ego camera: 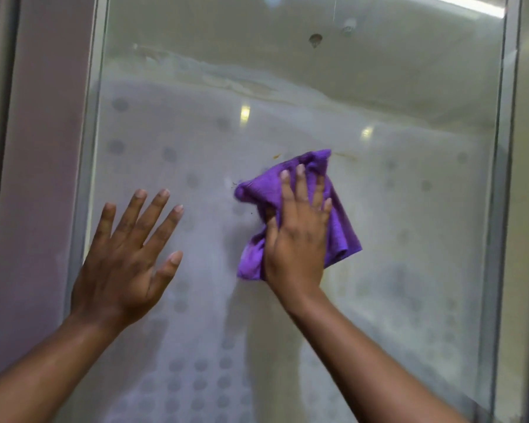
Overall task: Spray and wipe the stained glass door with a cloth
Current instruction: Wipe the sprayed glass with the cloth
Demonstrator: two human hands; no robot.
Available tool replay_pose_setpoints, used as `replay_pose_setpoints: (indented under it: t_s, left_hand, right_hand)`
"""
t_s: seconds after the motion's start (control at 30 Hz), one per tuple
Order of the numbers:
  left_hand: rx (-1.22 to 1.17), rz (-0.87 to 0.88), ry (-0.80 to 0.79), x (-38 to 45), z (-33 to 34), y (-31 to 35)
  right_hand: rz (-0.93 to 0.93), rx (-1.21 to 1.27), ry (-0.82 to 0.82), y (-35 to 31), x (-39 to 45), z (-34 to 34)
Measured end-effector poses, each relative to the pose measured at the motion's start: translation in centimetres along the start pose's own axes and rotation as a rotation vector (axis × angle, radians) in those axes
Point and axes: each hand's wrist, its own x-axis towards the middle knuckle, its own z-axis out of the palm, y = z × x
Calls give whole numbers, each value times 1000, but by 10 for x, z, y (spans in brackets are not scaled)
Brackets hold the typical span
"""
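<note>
The right hand [297,236] presses the bunched purple cloth [300,209] flat against the middle of the glass door [409,224], fingers straight and together to spread pressure just below a brownish stain [344,155], while the left hand [126,264], fingers splayed, likely steadies the pane

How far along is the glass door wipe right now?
Spraying looks done: no spray bottle is in view. In hand: the right hand presses the purple cloth flat on the glass door, while the left hand is spread open against it. Left: brownish streaks just above the cloth and a smeared band higher up.
</note>
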Motion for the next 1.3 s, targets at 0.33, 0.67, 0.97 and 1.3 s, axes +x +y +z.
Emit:
replay_pose_setpoints:
  t_s: [0.33, 0.67, 0.97, 1.3]
  left_hand:
    - [-11, -17, -25, 0, -6, 3]
    - [-4, -23, 10, 0, -2, 4]
    - [8, -7, 3, 0, 2, -3]
    - [6, 5, 31, -2, 10, -10]
  right_hand:
    - [-370, 21, -278, 110, -102, -43]
    - [201, -4, 126, 77, 64, -33]
    - [-265, 136, -26, -35, 52, 12]
    - [-151, 72, -50, 120, 36, -52]
